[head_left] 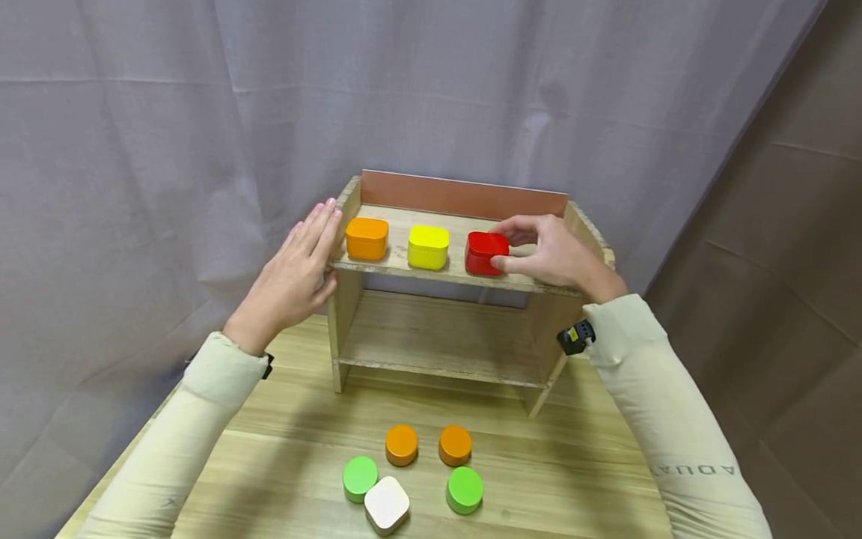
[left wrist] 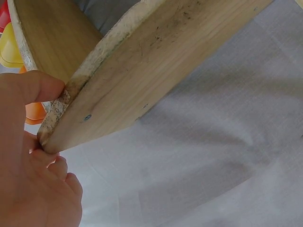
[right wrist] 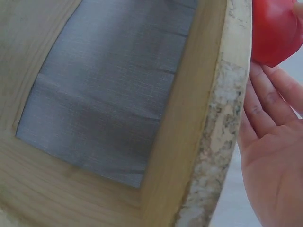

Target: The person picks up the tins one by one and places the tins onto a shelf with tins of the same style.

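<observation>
A small wooden shelf [head_left: 431,337] stands on the table, its top board carrying three rounded-square boxes: orange [head_left: 367,239], yellow [head_left: 428,248] and red [head_left: 486,253]. With thumb and fingers, my right hand [head_left: 555,253] pinches the red box at its right side. The right wrist view shows that hand [right wrist: 274,142] beyond the board's rough edge, with the red box [right wrist: 274,30] partly cut off. My left hand [head_left: 289,269] holds the shelf's left side panel. In the left wrist view, its thumb [left wrist: 45,87] touches the panel's front edge and its other fingers lie at the outer side.
Two orange round pieces [head_left: 401,445] and two green round pieces [head_left: 465,490] lie on the table [head_left: 572,479] before the shelf. A white rounded-square piece [head_left: 387,505] stands close by the left green one. Grey cloth [head_left: 431,90] hangs behind the shelf.
</observation>
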